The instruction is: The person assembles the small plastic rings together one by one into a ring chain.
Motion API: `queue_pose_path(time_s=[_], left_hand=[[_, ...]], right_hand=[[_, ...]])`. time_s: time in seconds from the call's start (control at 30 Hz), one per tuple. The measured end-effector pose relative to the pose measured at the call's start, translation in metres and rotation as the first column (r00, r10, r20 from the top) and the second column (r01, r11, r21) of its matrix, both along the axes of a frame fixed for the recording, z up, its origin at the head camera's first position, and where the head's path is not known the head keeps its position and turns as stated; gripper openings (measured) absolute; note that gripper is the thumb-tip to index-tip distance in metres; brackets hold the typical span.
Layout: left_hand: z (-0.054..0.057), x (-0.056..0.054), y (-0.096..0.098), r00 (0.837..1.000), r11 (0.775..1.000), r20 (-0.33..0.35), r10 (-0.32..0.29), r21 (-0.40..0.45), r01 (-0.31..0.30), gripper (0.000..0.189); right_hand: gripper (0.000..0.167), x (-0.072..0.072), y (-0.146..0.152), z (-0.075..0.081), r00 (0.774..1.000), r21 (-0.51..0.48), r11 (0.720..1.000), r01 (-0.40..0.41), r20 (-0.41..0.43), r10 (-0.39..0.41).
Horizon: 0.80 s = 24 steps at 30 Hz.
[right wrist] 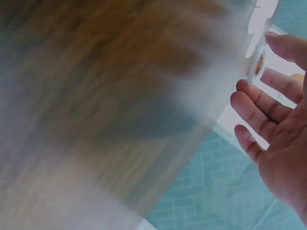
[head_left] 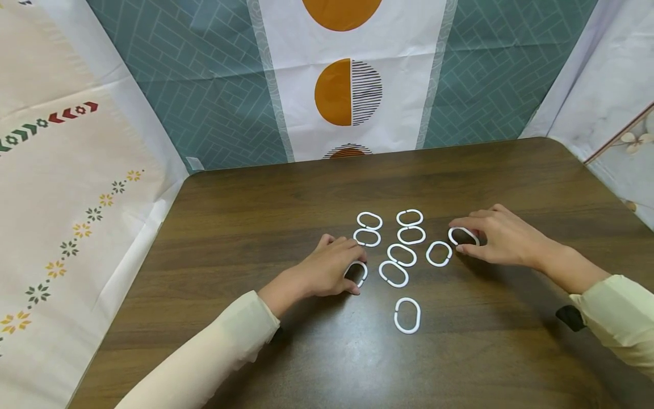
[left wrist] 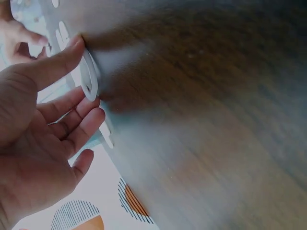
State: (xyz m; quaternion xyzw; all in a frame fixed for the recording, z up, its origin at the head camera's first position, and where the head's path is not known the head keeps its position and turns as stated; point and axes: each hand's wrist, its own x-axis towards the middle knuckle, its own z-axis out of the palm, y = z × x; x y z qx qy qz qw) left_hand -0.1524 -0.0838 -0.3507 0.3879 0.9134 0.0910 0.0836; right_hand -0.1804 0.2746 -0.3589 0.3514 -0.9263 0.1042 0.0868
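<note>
My left hand point(head_left: 332, 266) pinches a white oval shower curtain ring point(head_left: 365, 274) between thumb and fingers. In the left wrist view, the thumb sits at one end of that ring point(left wrist: 92, 72) and the fingertips at the other, close over the table. On the right, my right hand point(head_left: 506, 234) holds another white ring point(head_left: 462, 229) the same way, thumb at its near end. The right wrist view shows this ring point(right wrist: 252, 67) edge-on between thumb and fingertips. Just left of the right hand lies a loose ring point(head_left: 428, 254).
Between the hands, several more rings lie flat, including a left pair point(head_left: 380, 238) and a slanting column point(head_left: 416, 257). One ring point(head_left: 419, 316) lies apart, nearer me. The brown wooden table point(head_left: 245, 216) ends at a patterned cloth point(head_left: 214, 113) behind.
</note>
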Motion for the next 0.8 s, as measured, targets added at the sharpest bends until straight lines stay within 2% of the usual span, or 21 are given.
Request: queue_pose_path(time_s=[0.13, 0.3, 0.5, 0.8], left_hand=[[0.000, 0.002, -0.003, 0.998, 1.000, -0.057, -0.001, 0.001, 0.002, 0.050], [0.002, 0.002, -0.006, 0.996, 0.994, -0.078, 0.044, 0.102, -0.036, 0.046], [0.005, 0.004, -0.007, 0.994, 0.968, -0.056, 0.093, 0.237, -0.077, 0.049], [0.005, 0.007, -0.003, 0.992, 0.929, -0.003, 0.128, 0.352, -0.119, 0.045]], right_hand=[[0.045, 0.001, -0.010, 0.007, 0.999, -0.077, 0.997, -0.026, -0.048, 0.022], [0.047, 0.006, -0.026, 0.014, 0.994, -0.159, 0.985, -0.065, -0.093, 0.050], [0.047, 0.011, -0.045, 0.022, 0.989, -0.207, 0.973, -0.107, -0.120, 0.083], [0.052, 0.013, -0.067, 0.029, 0.975, -0.248, 0.949, -0.196, -0.155, 0.161]])
